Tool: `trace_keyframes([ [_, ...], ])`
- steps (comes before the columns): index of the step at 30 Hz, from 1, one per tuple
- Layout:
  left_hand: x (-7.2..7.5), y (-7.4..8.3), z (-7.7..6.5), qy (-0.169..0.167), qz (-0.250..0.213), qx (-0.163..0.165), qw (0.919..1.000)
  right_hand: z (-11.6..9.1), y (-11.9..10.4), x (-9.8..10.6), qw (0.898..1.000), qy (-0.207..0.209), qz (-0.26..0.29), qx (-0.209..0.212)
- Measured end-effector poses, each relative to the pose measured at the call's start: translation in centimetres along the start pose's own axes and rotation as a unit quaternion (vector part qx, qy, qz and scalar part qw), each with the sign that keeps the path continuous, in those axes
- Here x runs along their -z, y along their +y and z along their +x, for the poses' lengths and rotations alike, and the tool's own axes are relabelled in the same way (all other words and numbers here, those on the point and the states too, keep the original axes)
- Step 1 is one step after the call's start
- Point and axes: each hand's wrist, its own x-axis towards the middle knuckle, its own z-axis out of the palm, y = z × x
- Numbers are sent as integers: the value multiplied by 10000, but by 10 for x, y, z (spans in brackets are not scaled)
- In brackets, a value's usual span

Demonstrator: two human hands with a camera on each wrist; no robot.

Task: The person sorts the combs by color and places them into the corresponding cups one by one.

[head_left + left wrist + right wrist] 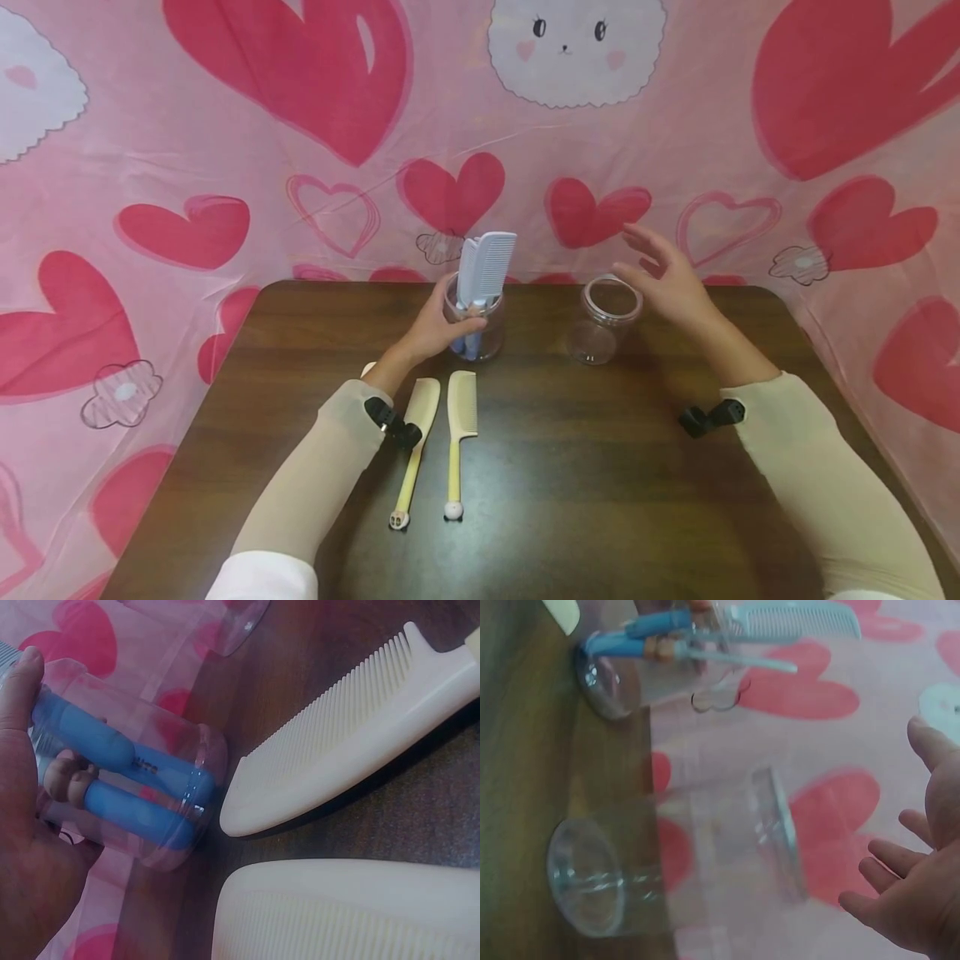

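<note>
My left hand grips a clear jar by its side, thumb across the front. Several light blue combs stand in that jar, teeth end up; their blue handles show through the wall in the left wrist view. To the right, a second clear jar stands upright and uncapped on the table. Beside and above its rim, my right hand hovers with fingers spread, holding nothing. In the right wrist view a gap shows between that hand and the jar.
Two cream combs with yellow handles lie on the brown table, nearer than the gripped jar. Part of another cream piece peeks out behind the left wrist. A pink heart-patterned cloth hangs behind the table's far edge.
</note>
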Motion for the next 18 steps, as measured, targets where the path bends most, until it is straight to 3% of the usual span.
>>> trace_keyframes([
  [6,1,3,0,6,189,66,9998,-10,32,4,9999,-85,97,-43],
  [12,2,-21,8,83,308,57,9995,-15,64,-8,9976,-445,531,72],
  [18,1,-30,10,161,380,-13,9991,-19,84,-20,9987,-219,452,110],
])
